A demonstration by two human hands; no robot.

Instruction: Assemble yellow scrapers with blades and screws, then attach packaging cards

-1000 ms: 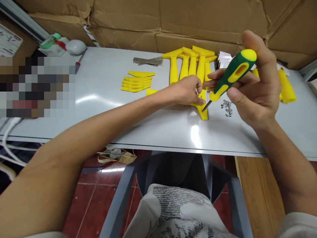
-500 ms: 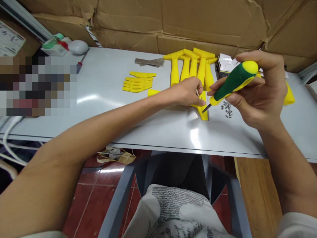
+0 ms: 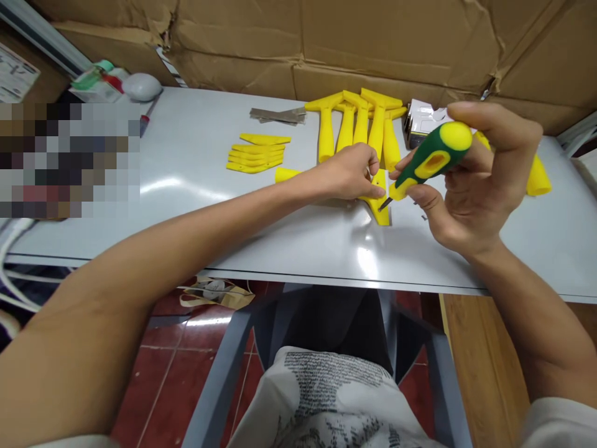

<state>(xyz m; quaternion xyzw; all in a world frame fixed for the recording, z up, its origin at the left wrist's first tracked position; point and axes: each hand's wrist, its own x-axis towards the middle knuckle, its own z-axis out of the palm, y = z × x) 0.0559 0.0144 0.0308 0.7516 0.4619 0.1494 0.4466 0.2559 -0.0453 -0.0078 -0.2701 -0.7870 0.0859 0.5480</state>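
My right hand (image 3: 485, 186) grips a green and yellow screwdriver (image 3: 422, 163) with thumb and fingers. The screwdriver slants down to the left, and its tip rests on a screw spot near the lower end of a yellow T-shaped scraper (image 3: 383, 214). A thin grey blade edge shows along the scraper's right side. My left hand (image 3: 358, 171) presses the scraper head to the table, fingers closed around it, and the forearm hides most of its handle. A few small screws (image 3: 424, 218) show beside my right hand, which hides the others.
Several yellow scraper handles (image 3: 349, 127) lie at the back of the white table (image 3: 196, 155). To their left are flat metal blades (image 3: 278, 116) and several yellow strips (image 3: 256, 158). White boxes (image 3: 422, 118) and a yellow handle (image 3: 538, 177) are at right. Cardboard (image 3: 242, 43) walls the back.
The screwdriver has turned about its axis, showing a yellow oval on its handle. My right hand has rolled and shifted left, covering most of the screws. My left hand stays on the scraper.
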